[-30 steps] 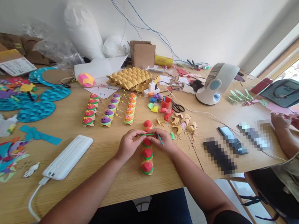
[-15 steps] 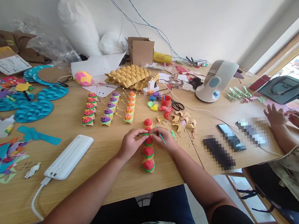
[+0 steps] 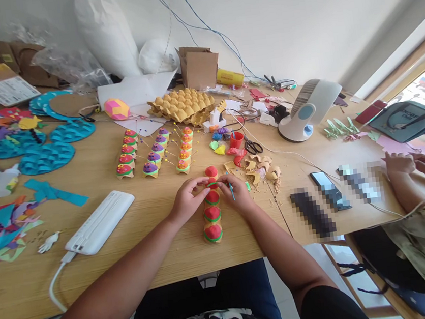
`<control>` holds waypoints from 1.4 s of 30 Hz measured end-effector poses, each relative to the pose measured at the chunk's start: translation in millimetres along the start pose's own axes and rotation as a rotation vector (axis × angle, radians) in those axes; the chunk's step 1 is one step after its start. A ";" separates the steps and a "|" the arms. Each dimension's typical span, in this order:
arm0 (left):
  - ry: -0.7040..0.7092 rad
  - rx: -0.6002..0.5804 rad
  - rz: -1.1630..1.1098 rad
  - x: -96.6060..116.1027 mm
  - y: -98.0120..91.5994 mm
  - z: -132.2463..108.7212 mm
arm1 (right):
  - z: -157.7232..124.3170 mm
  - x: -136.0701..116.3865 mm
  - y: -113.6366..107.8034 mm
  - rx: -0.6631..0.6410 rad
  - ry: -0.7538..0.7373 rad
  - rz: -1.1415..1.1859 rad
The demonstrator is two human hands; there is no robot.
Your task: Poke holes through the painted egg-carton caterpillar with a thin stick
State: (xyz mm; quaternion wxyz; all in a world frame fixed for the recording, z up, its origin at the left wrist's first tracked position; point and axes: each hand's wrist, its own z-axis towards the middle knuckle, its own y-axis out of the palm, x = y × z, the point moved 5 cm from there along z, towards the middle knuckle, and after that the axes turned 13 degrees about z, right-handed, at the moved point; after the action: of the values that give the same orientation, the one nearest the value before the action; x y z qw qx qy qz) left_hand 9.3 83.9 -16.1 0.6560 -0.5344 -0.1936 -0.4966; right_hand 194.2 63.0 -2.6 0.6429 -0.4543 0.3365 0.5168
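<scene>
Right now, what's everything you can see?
Bumpy strip: one, red and green, centre front
Thin strip: one, green, centre
Thin stick: one, blue, centre
Pinned strips: three; red, purple, orange; middle
Egg tray: at least one, yellow, back
Ball: one, pink and orange, back
Cup: one, red, centre right
Scissors: one pair, black, beside cup
Carton scraps: many, tan, centre
Fan: one, white, right
Phone: one, black, right
Power bank: one, white, left
Bumpy discs: several, blue, left
Paper scraps: many, mixed, left
Boxes: several, brown, back
Bags: two, white, back
Clutter: uncountable, mixed, back
Table: one, tan, below
Other person's hands: two, far right
Left hand: one, at thin strip
Right hand: one, at thin strip
</scene>
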 end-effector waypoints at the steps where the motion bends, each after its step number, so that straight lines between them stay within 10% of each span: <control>1: 0.014 -0.015 0.005 0.6 0.4 -0.4 | -0.3 -0.7 1.5 -0.007 -0.006 0.000; 42: 0.062 0.060 0.069 13.8 -12.1 -3.8 | -5.7 -19.7 14.8 -0.103 -0.041 0.080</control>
State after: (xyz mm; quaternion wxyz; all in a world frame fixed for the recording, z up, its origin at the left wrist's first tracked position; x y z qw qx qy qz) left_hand 3.9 75.2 -0.4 0.6941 -0.5051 -0.1695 -0.4842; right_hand 175.3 51.5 9.7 0.6043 -0.4624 0.3140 0.5678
